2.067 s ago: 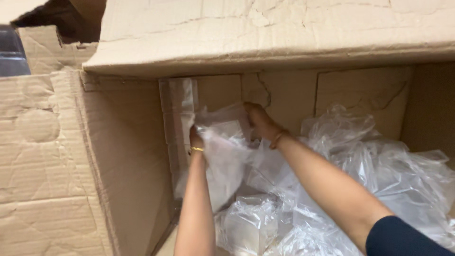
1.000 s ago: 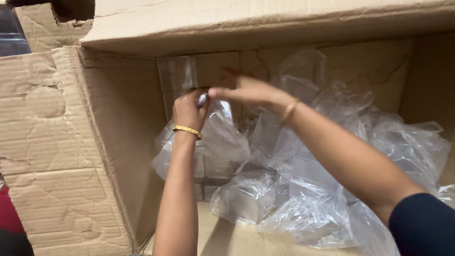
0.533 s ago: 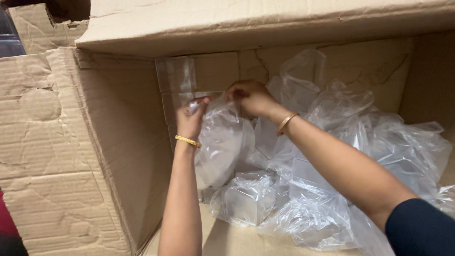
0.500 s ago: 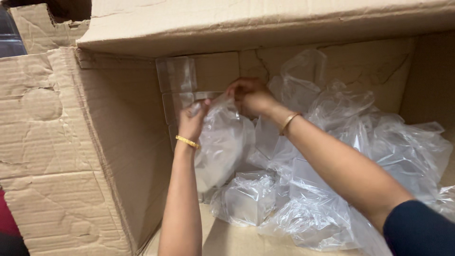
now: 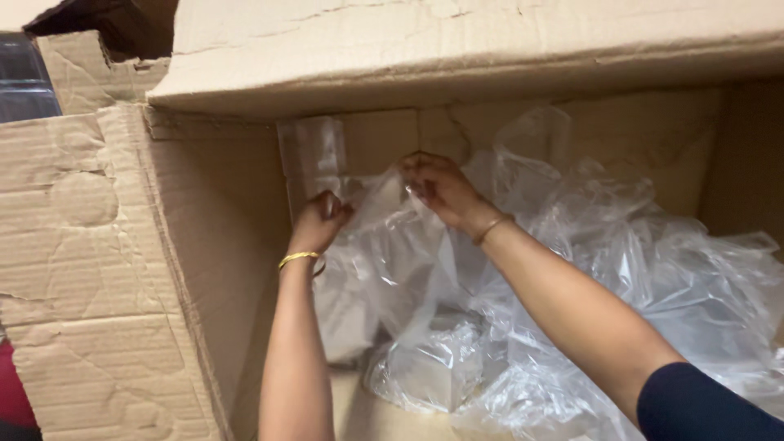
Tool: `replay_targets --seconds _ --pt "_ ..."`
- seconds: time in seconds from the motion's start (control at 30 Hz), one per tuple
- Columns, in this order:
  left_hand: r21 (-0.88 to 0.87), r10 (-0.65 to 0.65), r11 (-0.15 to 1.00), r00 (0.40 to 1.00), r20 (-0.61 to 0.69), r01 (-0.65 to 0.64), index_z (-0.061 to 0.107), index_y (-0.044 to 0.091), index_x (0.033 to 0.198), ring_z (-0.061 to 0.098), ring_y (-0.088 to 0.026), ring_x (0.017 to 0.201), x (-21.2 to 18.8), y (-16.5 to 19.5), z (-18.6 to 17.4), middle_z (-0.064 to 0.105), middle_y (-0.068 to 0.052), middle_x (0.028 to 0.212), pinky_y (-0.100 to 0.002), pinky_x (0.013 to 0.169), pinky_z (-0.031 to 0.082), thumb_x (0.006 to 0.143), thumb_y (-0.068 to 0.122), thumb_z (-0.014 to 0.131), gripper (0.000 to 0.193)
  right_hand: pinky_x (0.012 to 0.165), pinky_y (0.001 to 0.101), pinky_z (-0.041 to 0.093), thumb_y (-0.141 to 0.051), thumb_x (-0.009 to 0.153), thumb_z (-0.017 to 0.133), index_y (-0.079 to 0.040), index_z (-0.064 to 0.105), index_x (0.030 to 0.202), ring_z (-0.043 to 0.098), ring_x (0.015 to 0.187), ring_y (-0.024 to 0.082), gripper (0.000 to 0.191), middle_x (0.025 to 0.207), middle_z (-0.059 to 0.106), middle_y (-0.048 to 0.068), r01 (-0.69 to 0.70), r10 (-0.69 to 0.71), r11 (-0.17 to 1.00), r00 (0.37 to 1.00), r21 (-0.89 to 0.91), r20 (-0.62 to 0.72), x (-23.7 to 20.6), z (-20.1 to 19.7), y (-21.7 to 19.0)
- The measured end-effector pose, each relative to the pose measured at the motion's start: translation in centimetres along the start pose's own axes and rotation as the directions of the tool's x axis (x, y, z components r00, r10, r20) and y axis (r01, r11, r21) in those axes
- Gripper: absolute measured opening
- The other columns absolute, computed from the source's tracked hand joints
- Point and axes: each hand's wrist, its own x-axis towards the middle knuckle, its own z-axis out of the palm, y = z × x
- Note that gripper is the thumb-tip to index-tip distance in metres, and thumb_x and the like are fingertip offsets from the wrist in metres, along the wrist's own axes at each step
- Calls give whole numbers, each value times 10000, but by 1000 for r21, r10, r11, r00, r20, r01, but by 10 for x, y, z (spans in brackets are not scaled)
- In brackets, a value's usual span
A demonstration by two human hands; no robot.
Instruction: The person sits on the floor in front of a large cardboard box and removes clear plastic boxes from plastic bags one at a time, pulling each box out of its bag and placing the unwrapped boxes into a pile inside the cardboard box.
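Clear plastic bag point(image 5: 384, 245), standing at the left rear corner inside the cardboard box point(image 5: 122, 269), is pinched at its mouth by left hand point(image 5: 320, 222) and right hand point(image 5: 437, 186) fingers, apparently spreading it; widening evenly demands matched outward pull.

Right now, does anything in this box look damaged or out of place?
The box's left flap is creased and crumpled. Inside, clear bags lie in a loose heap; both hands pinch one bag by its top.
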Motion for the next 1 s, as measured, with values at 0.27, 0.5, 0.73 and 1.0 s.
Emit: replay_targets --seconds 0.27,0.5,0.73,1.0 --pt "525 -142 841 990 -21 132 422 347 1496 663 -424 1018 32 11 22 683 -230 1127 -538 836 544 964 109 503 589 787 470 547 -28 842 572 -144 702 1222 661 888 400 419 1038 733 178 300 -460 -101 831 -948 312 26 3 18" --pt "112 -155 980 982 -109 167 482 214 1413 696 -424 942 31 3 20 721 -230 1059 -517 765 525 1051 163 473 365 745 410 554 -98 946 525 -162 672 1266 721 794 303 358 919 749 174 14 -277 311 958 -950 -77 -4 13 24" --pt "-239 34 963 932 -362 -127 732 45 1103 541 -176 712 18 7 -12 627 -88 830 -392 636 442 991 83 573 199 657 341 480 -94 1000 486 -53 663 1153 555 742 169 237 874 636 60 229 -391 724 913 -651 -114 13 43 22" --pt "-336 -159 942 869 -468 -9 723 -1 1046 591 -170 792 -2 -5 -22 695 -108 854 -336 776 497 992 98 540 214 718 370 494 -93 957 514 28 638 1052 570 836 263 197 943 629 165 -116 -30 675 983 -729 -184 46 73 50"
